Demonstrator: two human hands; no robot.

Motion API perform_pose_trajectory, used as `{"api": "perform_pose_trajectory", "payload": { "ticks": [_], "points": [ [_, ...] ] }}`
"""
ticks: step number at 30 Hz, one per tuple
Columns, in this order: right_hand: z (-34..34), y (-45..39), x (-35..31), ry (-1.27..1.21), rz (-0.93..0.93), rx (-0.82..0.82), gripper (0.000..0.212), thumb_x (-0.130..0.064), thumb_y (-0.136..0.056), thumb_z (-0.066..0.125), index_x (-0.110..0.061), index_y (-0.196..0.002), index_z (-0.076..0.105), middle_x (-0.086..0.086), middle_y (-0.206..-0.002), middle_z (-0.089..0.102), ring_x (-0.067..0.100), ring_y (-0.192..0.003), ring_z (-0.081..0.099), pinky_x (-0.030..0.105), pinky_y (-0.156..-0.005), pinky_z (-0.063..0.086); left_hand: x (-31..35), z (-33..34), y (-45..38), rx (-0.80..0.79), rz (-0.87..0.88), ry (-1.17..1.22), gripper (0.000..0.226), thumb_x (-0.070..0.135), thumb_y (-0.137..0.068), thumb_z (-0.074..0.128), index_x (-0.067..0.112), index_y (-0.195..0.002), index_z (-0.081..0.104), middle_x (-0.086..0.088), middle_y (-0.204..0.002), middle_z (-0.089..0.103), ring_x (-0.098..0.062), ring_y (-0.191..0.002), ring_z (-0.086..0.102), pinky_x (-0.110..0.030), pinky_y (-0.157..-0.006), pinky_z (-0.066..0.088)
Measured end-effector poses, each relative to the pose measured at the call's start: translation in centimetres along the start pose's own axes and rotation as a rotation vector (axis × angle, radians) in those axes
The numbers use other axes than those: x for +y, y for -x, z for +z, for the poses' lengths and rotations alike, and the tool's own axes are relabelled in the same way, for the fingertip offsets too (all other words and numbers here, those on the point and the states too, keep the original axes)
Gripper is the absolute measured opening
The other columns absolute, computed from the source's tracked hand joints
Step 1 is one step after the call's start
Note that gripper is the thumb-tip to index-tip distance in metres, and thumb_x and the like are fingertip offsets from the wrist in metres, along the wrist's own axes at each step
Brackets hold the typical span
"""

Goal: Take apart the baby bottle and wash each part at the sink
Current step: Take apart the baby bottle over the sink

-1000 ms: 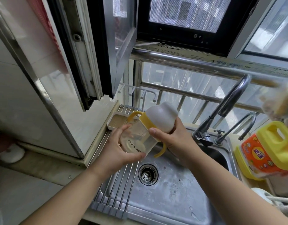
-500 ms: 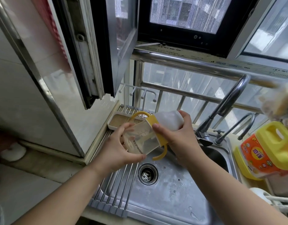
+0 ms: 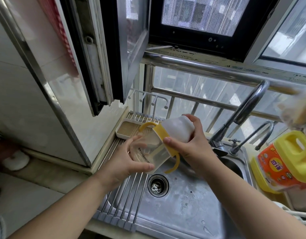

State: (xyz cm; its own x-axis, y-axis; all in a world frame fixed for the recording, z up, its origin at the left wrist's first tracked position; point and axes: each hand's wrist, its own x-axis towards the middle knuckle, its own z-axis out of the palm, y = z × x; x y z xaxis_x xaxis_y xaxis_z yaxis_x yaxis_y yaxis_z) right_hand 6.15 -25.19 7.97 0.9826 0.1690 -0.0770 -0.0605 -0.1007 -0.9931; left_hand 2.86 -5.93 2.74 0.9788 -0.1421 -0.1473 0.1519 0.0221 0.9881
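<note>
1. Here, the clear square-sided baby bottle (image 3: 151,152) with a yellow collar, two curved yellow handles and a frosted white cap (image 3: 179,129) sits tilted in the middle of the frame, cap end up and to the right, held above the sink.
2. The left hand (image 3: 124,163) wraps its fingers and thumb around the clear body of the bottle, thumb lying across the lower edge.
3. The right hand (image 3: 195,145) grips the cap end, fingers curled over the white cap and thumb pressed on the yellow collar.
4. The stainless steel sink basin (image 3: 183,213) fills the lower centre, its round drain (image 3: 158,185) directly below the bottle.
5. A roll-up rack of steel rods (image 3: 126,195) spans the sink's left edge.
6. A white tray (image 3: 125,129) with an upright hooked drying stand sits beyond the bottle, toward the window bars.
7. Two curved metal faucets (image 3: 243,114) rise at centre right.
8. A yellow jug with an orange label (image 3: 286,163) stands at the right edge.
</note>
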Motion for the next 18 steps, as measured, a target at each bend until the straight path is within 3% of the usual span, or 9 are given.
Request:
{"api": "perform_pose_trajectory", "payload": {
  "ticks": [3, 6, 9, 12, 16, 18],
  "points": [
    [0.3, -0.5, 0.4, -0.217, 0.120, -0.001, 0.112, -0.034, -0.050, 0.086, -0.053, -0.137, 0.017, 0.002, -0.121, 0.044, 0.031, -0.106, 0.061, 0.051, -0.083, 0.056, -0.3, 1.6, 0.4, 0.160, 0.080, -0.061, 0.092, 0.036, -0.034, 0.084, 0.044, -0.115, 0.042, 0.003, -0.123, 0.058, -0.004, -0.104, 0.062, -0.016, -0.079, 0.049],
    [0.9, -1.1, 1.3, -0.305, 0.240, 0.086, 0.111, -0.056, -0.043, 0.087, -0.034, -0.137, 0.034, 0.009, -0.125, 0.055, 0.032, -0.107, 0.061, 0.055, -0.085, 0.054, -0.8, 2.4, 0.8, 0.218, 0.156, -0.222, 0.090, 0.044, -0.040, 0.083, 0.056, -0.116, 0.037, 0.007, -0.130, 0.050, -0.008, -0.116, 0.054, -0.026, -0.089, 0.050],
    [1.0, -1.0, 1.7, -0.243, 0.206, 0.141, 0.112, -0.062, -0.030, 0.087, -0.028, -0.128, 0.047, 0.009, -0.122, 0.060, 0.030, -0.105, 0.063, 0.054, -0.086, 0.054, -0.8, 2.4, 1.3, 0.141, 0.103, -0.049, 0.093, 0.036, -0.036, 0.083, 0.040, -0.120, 0.043, 0.004, -0.121, 0.056, 0.003, -0.100, 0.061, -0.011, -0.074, 0.049],
    [0.4, -1.2, 0.6, -0.194, 0.144, 0.076, 0.105, -0.057, -0.036, 0.089, -0.024, -0.127, 0.049, 0.014, -0.121, 0.059, 0.035, -0.105, 0.062, 0.056, -0.087, 0.052, -0.9, 1.8, 1.3, 0.042, 0.087, 0.072, 0.096, 0.029, -0.035, 0.080, 0.016, -0.124, 0.047, -0.005, -0.117, 0.057, 0.004, -0.092, 0.063, -0.011, -0.069, 0.049],
    [-1.8, -2.3, -1.4, -0.220, 0.020, 0.011, 0.079, -0.050, -0.055, 0.077, -0.017, -0.123, 0.052, 0.005, -0.110, 0.065, 0.021, -0.100, 0.066, 0.034, -0.089, 0.055, -1.6, 0.3, 1.8, 0.057, 0.046, 0.100, 0.099, 0.030, -0.036, 0.081, 0.023, -0.128, 0.047, 0.002, -0.120, 0.056, 0.001, -0.101, 0.061, -0.020, -0.073, 0.053],
    [-2.0, -2.6, -0.9, -0.134, 0.102, -0.018, 0.084, -0.050, -0.057, 0.081, -0.014, -0.125, 0.047, 0.004, -0.111, 0.063, 0.019, -0.097, 0.067, 0.031, -0.089, 0.054, -2.1, -0.6, 2.6, 0.094, 0.022, 0.085, 0.100, 0.033, -0.035, 0.080, 0.026, -0.129, 0.045, 0.002, -0.122, 0.055, 0.003, -0.099, 0.061, -0.022, -0.073, 0.053]
  ]
}}
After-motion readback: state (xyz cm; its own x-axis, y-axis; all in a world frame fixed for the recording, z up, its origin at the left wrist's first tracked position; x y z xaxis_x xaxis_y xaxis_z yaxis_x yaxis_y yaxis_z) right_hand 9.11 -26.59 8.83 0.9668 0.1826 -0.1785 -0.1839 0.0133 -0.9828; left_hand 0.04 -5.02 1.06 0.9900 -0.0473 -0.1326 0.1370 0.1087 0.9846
